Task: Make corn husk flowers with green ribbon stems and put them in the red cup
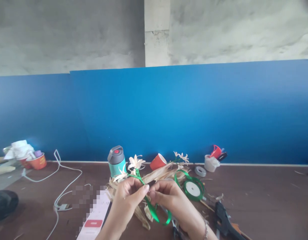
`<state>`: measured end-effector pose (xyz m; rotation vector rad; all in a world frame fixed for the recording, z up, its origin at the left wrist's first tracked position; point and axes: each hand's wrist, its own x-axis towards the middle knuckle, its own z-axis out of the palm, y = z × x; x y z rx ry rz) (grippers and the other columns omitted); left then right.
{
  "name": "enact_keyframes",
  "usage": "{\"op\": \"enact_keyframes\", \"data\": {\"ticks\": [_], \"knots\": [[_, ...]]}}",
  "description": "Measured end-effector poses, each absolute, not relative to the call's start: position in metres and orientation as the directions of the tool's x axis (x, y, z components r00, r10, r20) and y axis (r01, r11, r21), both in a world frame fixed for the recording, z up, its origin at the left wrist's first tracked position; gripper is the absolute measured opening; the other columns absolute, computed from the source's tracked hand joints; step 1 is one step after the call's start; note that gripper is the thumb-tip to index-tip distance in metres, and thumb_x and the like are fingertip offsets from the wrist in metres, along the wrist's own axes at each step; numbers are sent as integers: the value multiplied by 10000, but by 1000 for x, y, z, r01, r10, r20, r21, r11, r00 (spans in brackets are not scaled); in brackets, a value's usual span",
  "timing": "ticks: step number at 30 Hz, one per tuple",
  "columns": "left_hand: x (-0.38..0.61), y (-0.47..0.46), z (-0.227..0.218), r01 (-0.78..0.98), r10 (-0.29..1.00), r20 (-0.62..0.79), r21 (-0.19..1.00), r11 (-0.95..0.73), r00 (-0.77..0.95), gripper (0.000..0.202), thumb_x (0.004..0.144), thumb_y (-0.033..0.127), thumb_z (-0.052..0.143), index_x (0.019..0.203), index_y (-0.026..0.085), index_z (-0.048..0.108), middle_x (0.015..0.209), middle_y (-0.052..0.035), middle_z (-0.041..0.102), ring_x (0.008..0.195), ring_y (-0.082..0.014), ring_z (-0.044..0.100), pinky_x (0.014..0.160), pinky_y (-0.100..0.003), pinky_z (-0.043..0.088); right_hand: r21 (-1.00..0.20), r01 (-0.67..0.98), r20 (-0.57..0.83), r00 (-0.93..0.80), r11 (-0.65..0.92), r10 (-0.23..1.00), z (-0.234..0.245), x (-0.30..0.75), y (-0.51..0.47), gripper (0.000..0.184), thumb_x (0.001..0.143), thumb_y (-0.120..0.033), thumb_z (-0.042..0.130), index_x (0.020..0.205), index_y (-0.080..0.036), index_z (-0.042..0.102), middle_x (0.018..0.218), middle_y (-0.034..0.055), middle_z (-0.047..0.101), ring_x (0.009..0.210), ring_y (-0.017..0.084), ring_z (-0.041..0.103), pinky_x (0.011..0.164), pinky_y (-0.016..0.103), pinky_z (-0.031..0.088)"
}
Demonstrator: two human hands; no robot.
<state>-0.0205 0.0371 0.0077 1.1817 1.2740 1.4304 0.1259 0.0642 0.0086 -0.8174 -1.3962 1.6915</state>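
Observation:
My left hand [128, 195] is closed, pinching the green-wrapped stem of a small cream paper flower [135, 162]. My right hand [167, 196] is closed too, its fingertips meeting the left ones on the green ribbon [154, 213] that hangs in a loop below both hands. The ribbon runs back to a green ribbon spool [192, 189] lying flat just right of my hands. Dried pale husk strips [159, 173] lie under and behind the hands. A second small flower [182, 156] rests behind them.
A teal bottle [116, 161] stands behind my left hand; a tipped orange cup [157, 162], a tape roll [200, 171] and a white cup with tools [211, 162] lie along the blue wall. White cable [61, 196] at left, black glue gun [225, 221] at right.

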Motion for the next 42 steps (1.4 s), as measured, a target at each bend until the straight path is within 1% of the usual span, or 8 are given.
{"op": "enact_keyframes", "data": {"ticks": [4, 7, 10, 14, 23, 30, 37, 42], "knots": [[-21, 41, 7, 9, 969, 119, 993, -120, -218, 340, 644, 400, 700, 497, 176, 490, 440, 54, 436, 432, -80, 383, 425, -200, 291, -988, -148, 28, -466, -46, 884, 4, 125, 67, 256, 647, -369, 759, 692, -130, 680, 605, 9, 633, 549, 102, 535, 542, 217, 380], [-22, 42, 9, 14, 970, 108, 994, -107, -219, 355, 613, 382, 719, 471, 179, 464, 428, 69, 386, 420, -71, 335, 408, -198, 260, -996, -86, 14, -446, -28, 895, 1, 125, 68, 227, 649, -346, 751, 671, -135, 672, 592, 9, 632, 547, 115, 524, 521, 224, 365], [-21, 41, 11, 2, 973, 64, 998, -65, -221, 330, 624, 362, 710, 488, 180, 471, 417, 78, 368, 406, -64, 309, 399, -198, 236, -998, -55, 40, -427, 19, 903, -2, 124, 69, 194, 675, -319, 723, 647, -136, 664, 568, 7, 621, 518, 108, 489, 494, 221, 340], [-19, 39, 12, 2, 980, 36, 999, -36, -198, 300, 652, 340, 692, 508, 176, 486, 406, 84, 372, 393, -57, 302, 397, -195, 221, -996, -77, 78, -425, 50, 902, -5, 122, 70, 189, 688, -313, 712, 634, -140, 659, 555, 5, 613, 496, 102, 464, 485, 222, 333], [-19, 40, 13, -10, 977, 42, 999, -45, -211, 281, 660, 284, 697, 503, 170, 494, 404, 81, 397, 401, -55, 304, 408, -192, 233, -997, -63, 75, -448, 52, 891, -6, 121, 70, 253, 712, -376, 696, 640, -136, 658, 553, 12, 610, 475, 93, 439, 463, 220, 305], [-20, 40, 12, 10, 980, 37, 999, -35, -195, 267, 673, 295, 681, 523, 173, 497, 411, 89, 357, 400, -57, 281, 400, -197, 214, -990, -29, 137, -380, 136, 915, -5, 117, 69, 216, 711, -326, 681, 606, -137, 672, 533, 12, 586, 483, 104, 448, 453, 223, 304], [-23, 43, 10, 17, 977, 38, 999, -35, -208, 274, 662, 328, 670, 531, 174, 485, 447, 86, 354, 428, -60, 275, 414, -199, 211, -997, 33, 46, -414, 65, 909, -6, 122, 71, 72, 658, -196, 668, 688, -137, 694, 548, 8, 633, 427, 79, 427, 425, 204, 309], [-24, 42, 9, 18, 979, 36, 999, -33, -198, 266, 673, 339, 659, 543, 175, 494, 452, 81, 372, 430, -62, 281, 416, -202, 217, -998, 46, 28, -423, 52, 906, -7, 122, 70, 74, 674, -191, 638, 699, -140, 685, 556, 12, 644, 406, 72, 409, 404, 196, 304]]}}
